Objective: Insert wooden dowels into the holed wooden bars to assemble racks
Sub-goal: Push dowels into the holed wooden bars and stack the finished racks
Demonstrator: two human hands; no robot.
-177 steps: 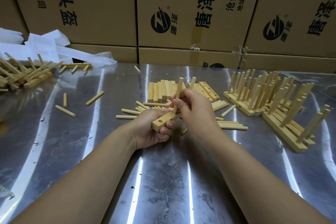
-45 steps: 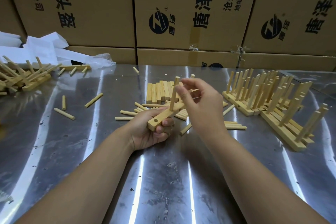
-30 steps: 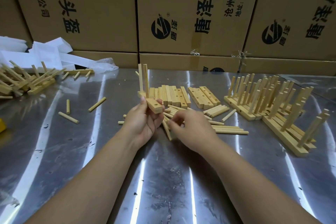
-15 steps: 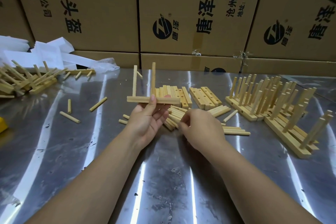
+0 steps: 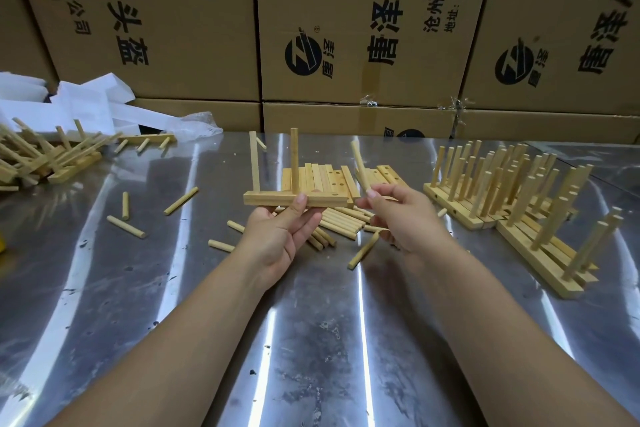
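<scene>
My left hand (image 5: pixel 277 236) grips a holed wooden bar (image 5: pixel 270 198) level above the steel table, thumb on its front face. Two dowels stand upright in the bar, one at its left end (image 5: pixel 254 163) and one near its middle (image 5: pixel 294 159). An empty hole shows near the bar's right end. My right hand (image 5: pixel 403 215) pinches a third dowel (image 5: pixel 359 165) just right of the bar, tilted slightly and apart from it. Loose dowels (image 5: pixel 341 222) lie under both hands. A row of bare holed bars (image 5: pixel 329 177) lies behind them.
Several finished racks (image 5: pixel 519 194) stand at the right. A heap of racks (image 5: pixel 41 156) lies at the far left, with stray dowels (image 5: pixel 126 227) scattered near it. Cardboard boxes (image 5: pixel 346 28) wall off the table's back edge; white packaging (image 5: pixel 86 104) sits at the back left.
My right hand has picked a dowel from the loose pile and raised it beside the bar's right end. My left hand keeps the bar level with two dowels upright.
</scene>
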